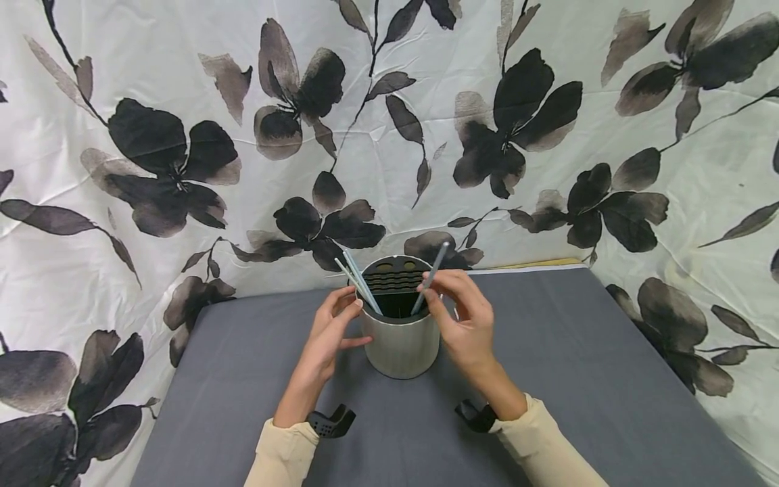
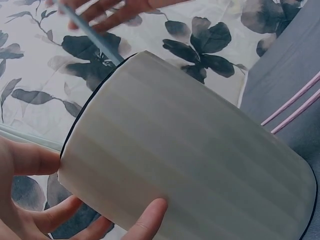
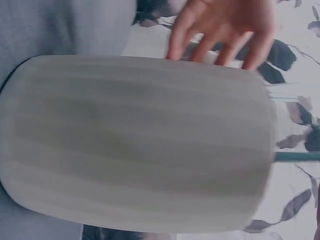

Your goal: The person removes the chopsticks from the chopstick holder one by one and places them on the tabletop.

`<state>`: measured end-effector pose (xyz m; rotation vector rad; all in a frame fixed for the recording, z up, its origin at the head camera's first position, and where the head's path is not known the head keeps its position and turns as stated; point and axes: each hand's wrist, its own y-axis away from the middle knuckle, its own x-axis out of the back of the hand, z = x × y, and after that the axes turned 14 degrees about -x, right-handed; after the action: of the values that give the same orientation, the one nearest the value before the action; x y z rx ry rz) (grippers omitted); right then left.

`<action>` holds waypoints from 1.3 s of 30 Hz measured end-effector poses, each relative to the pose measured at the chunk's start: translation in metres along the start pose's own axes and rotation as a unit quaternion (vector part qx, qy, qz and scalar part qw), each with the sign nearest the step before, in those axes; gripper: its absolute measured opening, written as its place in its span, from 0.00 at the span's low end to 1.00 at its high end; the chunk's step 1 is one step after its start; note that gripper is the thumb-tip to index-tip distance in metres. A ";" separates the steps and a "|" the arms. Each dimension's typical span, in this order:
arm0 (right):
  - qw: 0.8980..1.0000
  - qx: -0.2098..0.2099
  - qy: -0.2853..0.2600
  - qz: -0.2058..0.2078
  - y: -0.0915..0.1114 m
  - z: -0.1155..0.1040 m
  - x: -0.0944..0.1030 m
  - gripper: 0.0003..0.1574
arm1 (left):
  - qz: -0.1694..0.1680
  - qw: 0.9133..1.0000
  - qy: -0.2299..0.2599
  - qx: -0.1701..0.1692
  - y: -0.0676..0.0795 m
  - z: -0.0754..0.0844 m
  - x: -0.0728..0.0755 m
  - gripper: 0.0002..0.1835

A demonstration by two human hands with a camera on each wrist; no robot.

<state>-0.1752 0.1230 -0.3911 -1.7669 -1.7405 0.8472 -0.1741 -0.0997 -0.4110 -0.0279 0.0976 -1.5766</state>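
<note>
A round grey utensil holder [image 1: 402,348] with a black slotted divider [image 1: 398,279] inside stands upright on the cloth. My left hand [image 1: 331,328] grips its left side, with fingertips at the rim and one finger against the ribbed wall [image 2: 190,130]. Pale blue chopsticks [image 1: 363,284] lean leftward out of the holder, close by those fingertips. At the right of the opening, my right hand [image 1: 465,314] pinches a grey-blue chopstick [image 1: 435,260] between thumb and fingers. The stick's lower end is inside the holder, its top tilted to the right.
Dark grey cloth [image 1: 566,358] covers the table. Behind it hangs a white curtain [image 1: 420,40] with black flowers. Two thin pink sticks [image 2: 295,105] show past the holder's edge in the left wrist view. A yellow strip [image 1: 535,264] runs along the back edge.
</note>
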 end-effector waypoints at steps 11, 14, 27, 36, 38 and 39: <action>0.984 -0.022 -0.124 0.127 -0.015 -0.018 0.015 0.18 | -0.002 1.000 0.004 0.001 0.000 0.000 0.001 0.27; 0.982 -0.026 -0.125 0.143 -0.015 -0.020 0.018 0.19 | -0.002 1.000 0.005 0.000 0.000 0.001 0.001 0.27; 0.981 -0.085 -0.073 0.158 0.002 -0.006 0.041 0.19 | 0.001 1.000 0.003 -0.001 0.001 0.002 0.001 0.26; 0.973 -0.149 -0.082 0.155 0.018 0.012 0.064 0.19 | 0.001 1.000 0.002 -0.004 -0.001 0.001 0.001 0.26; 0.971 -0.161 -0.085 0.152 0.023 0.016 0.070 0.20 | 0.001 1.000 0.003 -0.003 -0.001 0.001 0.000 0.26; 0.970 -0.168 -0.083 0.152 0.026 0.018 0.073 0.20 | 0.001 1.000 0.002 -0.002 -0.001 0.001 0.000 0.26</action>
<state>-0.1721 0.1934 -0.4274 -2.2893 -1.8323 0.8823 -0.1748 -0.0998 -0.4097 -0.0273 0.1048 -1.5749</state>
